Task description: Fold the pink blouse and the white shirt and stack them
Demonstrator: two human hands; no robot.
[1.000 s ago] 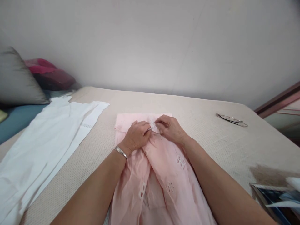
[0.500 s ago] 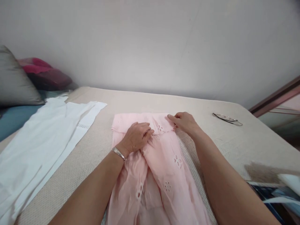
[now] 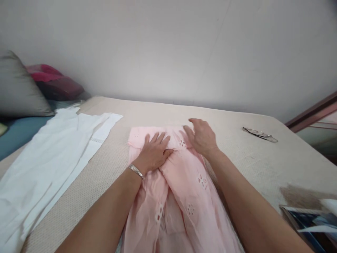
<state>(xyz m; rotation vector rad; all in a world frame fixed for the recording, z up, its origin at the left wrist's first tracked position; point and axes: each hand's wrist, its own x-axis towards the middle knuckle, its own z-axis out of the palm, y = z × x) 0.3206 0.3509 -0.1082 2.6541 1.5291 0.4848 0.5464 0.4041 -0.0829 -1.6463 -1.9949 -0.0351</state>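
A pink garment [image 3: 184, 179] with cut-out flower embroidery lies lengthwise before me, its far end folded over into a flat band. My left hand [image 3: 154, 151], with a silver bracelet [image 3: 136, 171] at the wrist, rests on the fold with fingers spread. Over the right end of the band is my right hand [image 3: 202, 137], its thumb and fingers apart and slightly blurred. Nothing shows in its grasp, and whether it touches the cloth I cannot tell.
White clothing [image 3: 60, 151] lies spread on the left of the beige bed cover [image 3: 113, 154]. Eyeglasses [image 3: 260, 134] rest at the right. A grey cushion [image 3: 22, 88] and a dark red bundle [image 3: 56, 86] sit far left. Dark blue flat items [image 3: 310, 218] are lower right.
My right hand has opened from its pinch on the fold's right corner and moved slightly left over the band. My left hand's fingers have spread flat on the fold. The view has shifted slightly.
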